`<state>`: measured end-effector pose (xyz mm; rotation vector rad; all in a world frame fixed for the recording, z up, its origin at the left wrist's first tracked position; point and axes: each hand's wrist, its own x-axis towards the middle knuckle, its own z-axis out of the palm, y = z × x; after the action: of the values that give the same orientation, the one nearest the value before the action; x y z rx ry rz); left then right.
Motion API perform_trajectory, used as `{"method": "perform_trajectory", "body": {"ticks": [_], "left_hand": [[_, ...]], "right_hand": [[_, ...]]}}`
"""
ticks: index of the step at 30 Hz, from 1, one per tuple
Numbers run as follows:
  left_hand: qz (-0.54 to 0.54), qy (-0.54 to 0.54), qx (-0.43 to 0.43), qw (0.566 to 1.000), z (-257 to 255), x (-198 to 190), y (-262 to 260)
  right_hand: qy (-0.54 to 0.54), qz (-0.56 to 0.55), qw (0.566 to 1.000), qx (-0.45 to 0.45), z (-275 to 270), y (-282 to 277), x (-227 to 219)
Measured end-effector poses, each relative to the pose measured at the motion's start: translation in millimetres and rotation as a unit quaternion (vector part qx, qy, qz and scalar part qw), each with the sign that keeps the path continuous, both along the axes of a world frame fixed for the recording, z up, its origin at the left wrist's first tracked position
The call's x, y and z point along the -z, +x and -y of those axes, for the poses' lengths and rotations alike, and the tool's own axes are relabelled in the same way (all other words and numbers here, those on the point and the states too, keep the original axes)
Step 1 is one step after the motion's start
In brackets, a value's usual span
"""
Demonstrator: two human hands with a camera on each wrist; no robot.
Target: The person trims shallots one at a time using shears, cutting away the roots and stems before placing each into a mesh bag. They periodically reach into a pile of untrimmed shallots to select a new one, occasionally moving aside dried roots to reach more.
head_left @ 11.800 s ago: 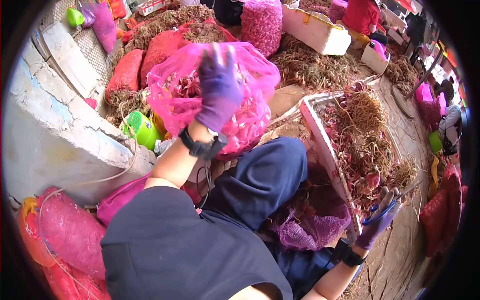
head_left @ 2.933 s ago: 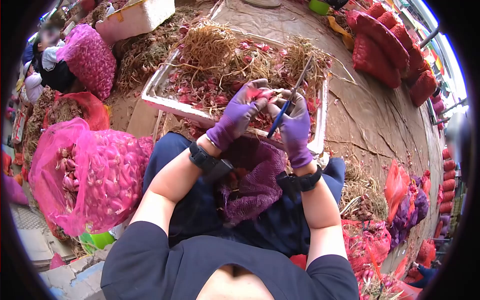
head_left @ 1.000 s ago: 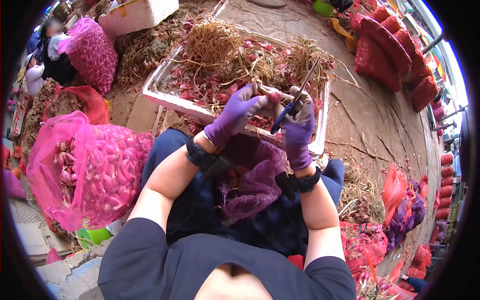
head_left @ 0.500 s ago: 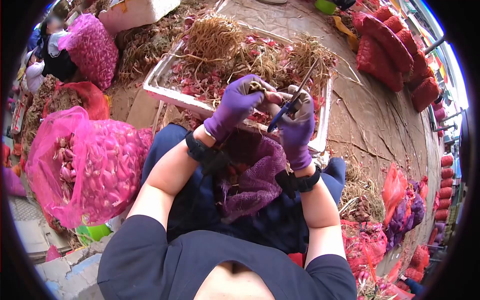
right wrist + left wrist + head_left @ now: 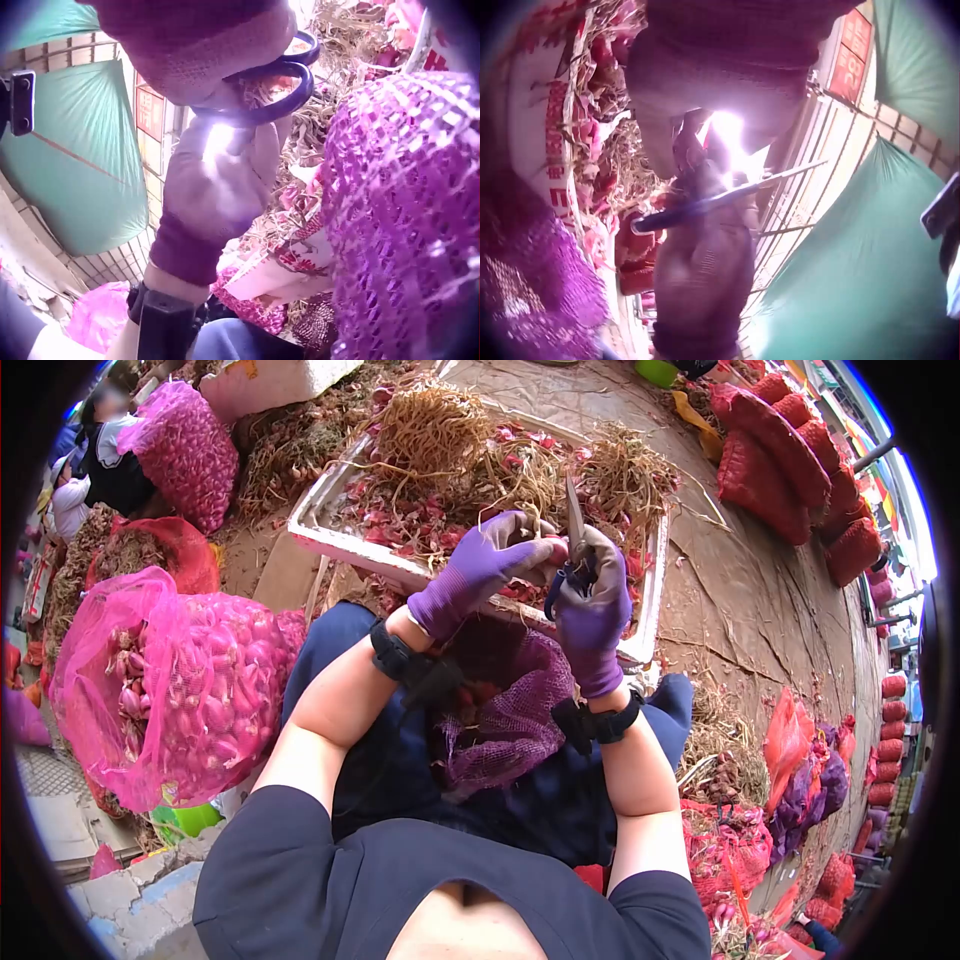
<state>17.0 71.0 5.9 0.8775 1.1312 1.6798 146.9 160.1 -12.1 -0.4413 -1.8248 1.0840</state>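
In the head view my left hand (image 5: pixel 478 568), in a purple glove with greyish palm, pinches a small reddish shallot (image 5: pixel 557 550) with dry stalk above the fingers. My right hand (image 5: pixel 596 612), gloved alike, grips blue-handled scissors (image 5: pixel 574 510), their blades pointing up beside the shallot. The two hands almost meet over the near edge of a white foam box (image 5: pixel 345 556) holding shallots, loose skins and dry stalks. The right wrist view shows the scissors' finger loops (image 5: pixel 304 94) at the right hand. Glare hides the shallot in both wrist views.
A purple mesh bag (image 5: pixel 510 735) lies open between the legs. At left stands a pink net bag (image 5: pixel 215 695) full of shallots. Red sacks (image 5: pixel 765 475) are piled at right, and dried stalks (image 5: pixel 715 735) lie beside the right knee. Another person (image 5: pixel 112 460) sits far left.
The left hand left the pink bag, and both hands came together over the box. Over the last half second the scissors swung from slanting right to nearly upright, close to the shallot.
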Motion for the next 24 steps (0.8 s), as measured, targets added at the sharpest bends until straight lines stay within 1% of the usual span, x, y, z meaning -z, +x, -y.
{"method": "perform_trajectory", "body": {"ticks": [1,3,5,6,8,9,10,11,13,15,17,19,20,21,22,23,24], "left_hand": [[0.001,0.000,0.000,1.000,0.7,-0.7,-2.3],[-0.018,0.011,0.026,0.999,3.0,-1.5,-4.8],[-0.016,0.020,0.030,0.999,3.4,-0.9,-5.9],[-0.011,0.016,0.034,0.999,3.9,-0.3,-7.3],[-0.005,0.012,0.038,0.999,3.0,1.1,-8.5],[0.019,0.017,0.043,0.999,2.4,2.0,-8.8],[0.042,0.021,0.046,0.998,2.0,3.3,-9.2],[0.043,0.021,0.045,0.998,1.3,4.9,-10.5],[-0.013,0.030,0.045,0.998,-0.2,9.1,-12.9],[-0.020,0.037,0.033,0.999,-1.2,13.6,-13.3],[-0.025,0.044,0.023,0.998,-1.3,17.9,-11.2],[-0.043,0.038,-0.028,0.998,-0.6,20.1,-9.9],[-0.043,0.038,-0.029,0.998,0.1,16.9,-9.0],[-0.013,0.029,-0.027,0.999,0.9,10.9,-7.5],[0.017,0.020,-0.024,0.999,0.5,6.8,-7.0],[0.015,0.021,-0.022,0.999,-0.7,6.6,-8.2],[-0.080,0.011,-0.044,0.996,-1.5,7.6,-10.0]], "right_hand": [[-0.014,-0.009,1.000,0.001,-0.6,0.7,0.0],[-0.029,-0.017,0.999,0.001,1.5,2.6,-6.4],[0.054,0.016,0.998,0.026,3.7,5.1,-13.6],[0.054,0.016,0.998,0.026,2.7,5.3,-12.7],[-0.008,-0.002,1.000,-0.014,-1.2,4.9,-9.5],[-0.008,-0.002,1.000,-0.015,-2.6,4.9,-9.4],[-0.052,-0.012,0.998,-0.042,-3.9,4.8,-9.2],[-0.097,-0.022,0.993,-0.070,-4.9,4.6,-8.7],[-0.100,-0.029,0.991,-0.078,-7.3,4.3,-5.7],[-0.104,-0.037,0.990,-0.086,-3.2,3.5,-15.1],[-0.221,-0.042,0.969,-0.106,3.5,7.1,-31.5],[-0.240,-0.047,0.963,-0.112,6.7,9.0,-40.1],[-0.260,-0.054,0.957,-0.116,7.4,9.0,-41.6],[-0.260,-0.055,0.957,-0.117,7.3,8.6,-40.8],[-0.249,-0.061,0.961,-0.106,6.5,8.0,-39.4],[-0.238,-0.068,0.964,-0.095,5.1,7.6,-37.5],[-0.236,-0.069,0.965,-0.094,2.7,7.1,-31.6]]}}
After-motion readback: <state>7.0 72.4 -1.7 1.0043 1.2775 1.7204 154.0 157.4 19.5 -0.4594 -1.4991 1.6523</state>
